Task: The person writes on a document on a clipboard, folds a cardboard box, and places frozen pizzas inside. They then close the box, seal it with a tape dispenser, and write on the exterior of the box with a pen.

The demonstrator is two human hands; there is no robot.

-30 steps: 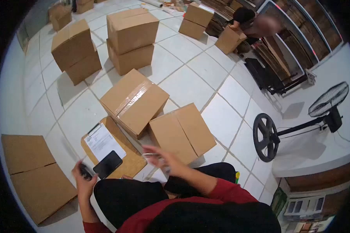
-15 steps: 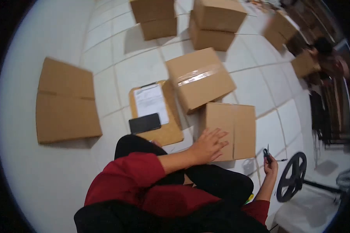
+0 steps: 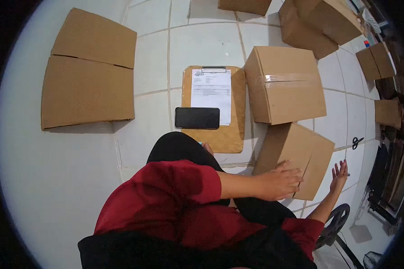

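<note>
My left hand lies with fingers spread on a closed cardboard box beside my knee. To the right of that box, my right hand is raised over the floor with its fingers apart. A small dark item shows by its fingertips, too little visible to name. Black scissors rest on the tiles beyond the right hand, apart from it. Behind the touched box sits another cardboard box with clear tape along its seam.
A brown clipboard holds a printed sheet, with a black phone across it. One large box stands by the left wall. More boxes are at the back right. A black wheel-shaped part is near my right arm.
The scissors have left my right hand and now lie on the floor. My view has swung to the right. My left hand stays on the box, which appears turned in view.
</note>
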